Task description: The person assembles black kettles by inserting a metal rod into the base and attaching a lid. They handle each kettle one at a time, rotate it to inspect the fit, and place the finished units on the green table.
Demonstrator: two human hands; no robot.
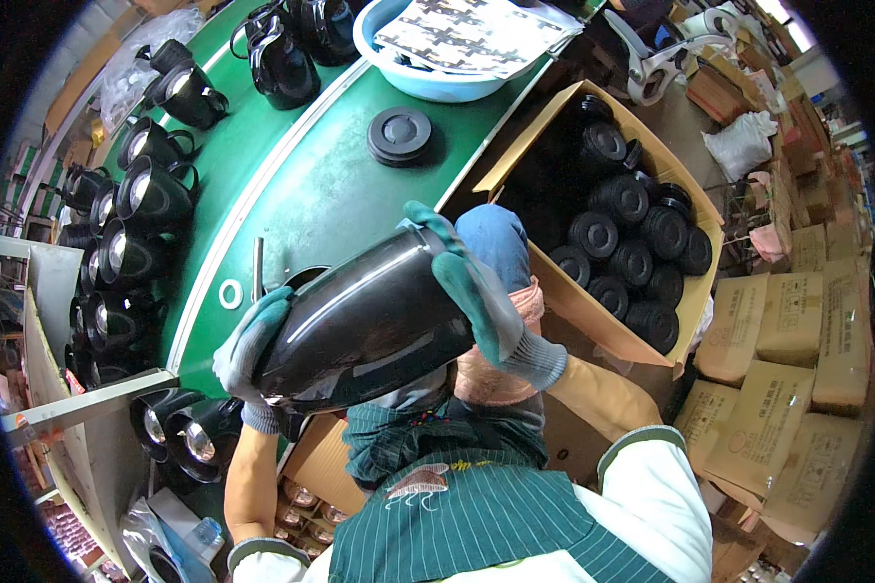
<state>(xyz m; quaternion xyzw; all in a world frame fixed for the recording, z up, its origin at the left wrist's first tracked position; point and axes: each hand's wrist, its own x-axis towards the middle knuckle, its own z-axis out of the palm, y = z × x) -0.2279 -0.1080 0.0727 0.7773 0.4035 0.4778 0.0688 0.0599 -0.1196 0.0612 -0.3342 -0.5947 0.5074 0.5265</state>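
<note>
A large, glossy black jug body (pixel 365 325) lies on its side above my lap, held between both hands. My left hand (pixel 253 350), in a grey and green work glove, wraps its left end. Gloved the same way, my right hand (pixel 481 301) grips the right end, with fingers spread along the rim. Whether the jug body has a handle is hidden. Just beyond it on the green worktop (pixel 292 185) are a white ring (pixel 230 294) and an upright metal rod (pixel 258 267). A stack of round black lids (pixel 400 134) sits farther back.
Several black jugs with handles (pixel 156 191) stand along the left side. At the back is a light blue basin (pixel 447 85) with a patterned cloth (pixel 467 37) over it. To the right, an open carton (pixel 685 185) holds many black lids; closed cartons (pixel 763 408) are stacked beyond.
</note>
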